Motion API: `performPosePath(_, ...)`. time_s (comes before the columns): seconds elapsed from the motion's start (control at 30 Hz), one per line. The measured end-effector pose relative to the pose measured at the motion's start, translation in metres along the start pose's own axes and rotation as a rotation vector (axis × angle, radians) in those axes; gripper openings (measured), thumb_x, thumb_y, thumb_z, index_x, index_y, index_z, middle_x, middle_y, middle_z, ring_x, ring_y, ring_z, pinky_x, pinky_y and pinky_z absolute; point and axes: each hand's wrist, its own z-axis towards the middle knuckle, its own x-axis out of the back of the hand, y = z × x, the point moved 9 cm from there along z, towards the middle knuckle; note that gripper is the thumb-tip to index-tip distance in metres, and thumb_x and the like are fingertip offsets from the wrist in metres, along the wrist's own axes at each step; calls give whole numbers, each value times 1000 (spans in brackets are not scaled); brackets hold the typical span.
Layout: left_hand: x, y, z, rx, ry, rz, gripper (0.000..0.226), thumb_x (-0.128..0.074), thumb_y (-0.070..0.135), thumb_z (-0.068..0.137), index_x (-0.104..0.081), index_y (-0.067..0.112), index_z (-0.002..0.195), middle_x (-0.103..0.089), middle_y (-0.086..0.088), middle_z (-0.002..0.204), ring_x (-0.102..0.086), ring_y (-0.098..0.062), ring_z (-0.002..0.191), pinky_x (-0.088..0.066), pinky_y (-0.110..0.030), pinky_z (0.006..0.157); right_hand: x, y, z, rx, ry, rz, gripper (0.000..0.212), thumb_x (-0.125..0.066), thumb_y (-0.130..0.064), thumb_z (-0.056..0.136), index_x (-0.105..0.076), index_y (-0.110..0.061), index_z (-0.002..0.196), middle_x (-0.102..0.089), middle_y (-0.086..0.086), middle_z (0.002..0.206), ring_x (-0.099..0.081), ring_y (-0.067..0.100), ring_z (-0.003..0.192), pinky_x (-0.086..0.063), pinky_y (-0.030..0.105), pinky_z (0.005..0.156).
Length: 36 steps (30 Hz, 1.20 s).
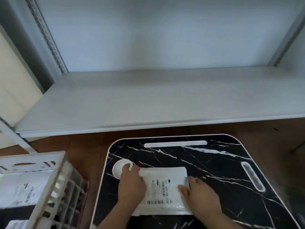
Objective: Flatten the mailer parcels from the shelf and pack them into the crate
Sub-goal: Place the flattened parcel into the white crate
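1. Two hands press on one white mailer parcel (165, 190), which lies flat near the front of a black tray table (214, 171) veined with white marble lines. The left hand (132, 185) covers the parcel's left edge, fingers bent loosely over its top corner; the right hand (201, 195) lies on the right edge with fingers fairly straight, thumb on the printed face.
2. Parcel surface: thin, slightly crinkled white film, rectangular, with a printed label bearing barcodes and digits.
3. White plastic crate (49, 187), left of the table, has slotted lattice walls; it holds at least one flat white labelled mailer (18, 192).
4. Tabletop features: rounded corners, pale rim, a round white recess (118, 169) just beyond the left hand, and two elongated pale slots.
5. Brown wood-toned floor (82, 146) lies beneath.
6. White shelf (148, 100), smooth and matte, farthest back, flanked by perforated metal uprights.
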Motion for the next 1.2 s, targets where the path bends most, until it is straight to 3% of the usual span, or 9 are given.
performPosePath(0.1,-17,5,-7,-111,-9,205,51,-37,38,100,-28,23,148,-8,-3,161,-16,-22,146,-23,-35,116,3,-6,-1,112,265,-58,57,-24,-56,95,-66,-18,93,-56,0,89,-57,19,80,-50,34,66)
performPosePath(0.17,-32,11,-9,-233,-35,314,62,-16,53,96,-14,27,152,3,0,162,4,-18,149,-2,-33,119,-8,-19,0,219,274,-50,66,-15,-56,99,-67,-16,105,-62,4,110,-58,22,104,-48,36,87)
performPosePath(0.23,-47,12,-13,-337,-49,401,72,-1,61,88,-7,30,153,6,-1,161,7,-19,148,7,-33,118,-23,-36,-1,317,241,-89,69,-16,-58,99,-59,-11,128,-54,7,137,-42,22,130,-31,37,104)
performPosePath(0.3,-63,8,-17,-395,-108,492,68,-12,64,93,-20,30,151,-15,-7,159,-12,-26,147,-8,-39,119,-37,-44,1,355,222,-103,72,-20,-61,99,-46,-8,139,-41,11,149,-30,22,140,-24,38,107)
performPosePath(0.37,-75,0,-19,-424,-153,504,68,-26,65,93,-27,28,150,-30,-11,155,-23,-28,143,-18,-45,109,-46,-49,2,380,220,-103,74,-21,-62,98,-39,-6,143,-34,13,153,-26,24,142,-23,40,107)
performPosePath(0.53,-82,-5,-18,-461,-100,516,72,-25,66,94,-27,23,151,-31,-12,154,-29,-30,142,-21,-46,107,-57,-48,8,441,185,-115,76,-23,-65,97,-28,-10,149,-25,13,157,-24,26,145,-21,42,109)
performPosePath(0.87,-83,-3,-20,-486,-82,464,65,-25,63,95,-27,29,151,-23,-12,158,-17,-29,146,-19,-49,110,-58,-51,8,478,92,-53,61,-21,-60,100,-19,-30,153,-23,14,157,-22,29,145,-20,45,110)
performPosePath(1.2,-80,0,-22,-500,-60,471,64,-16,59,98,-35,24,147,-27,-15,155,-21,-33,145,-18,-50,110,-65,-51,11,451,43,-97,59,-16,-59,100,-33,-28,148,-30,17,154,-25,30,144,-19,47,111)
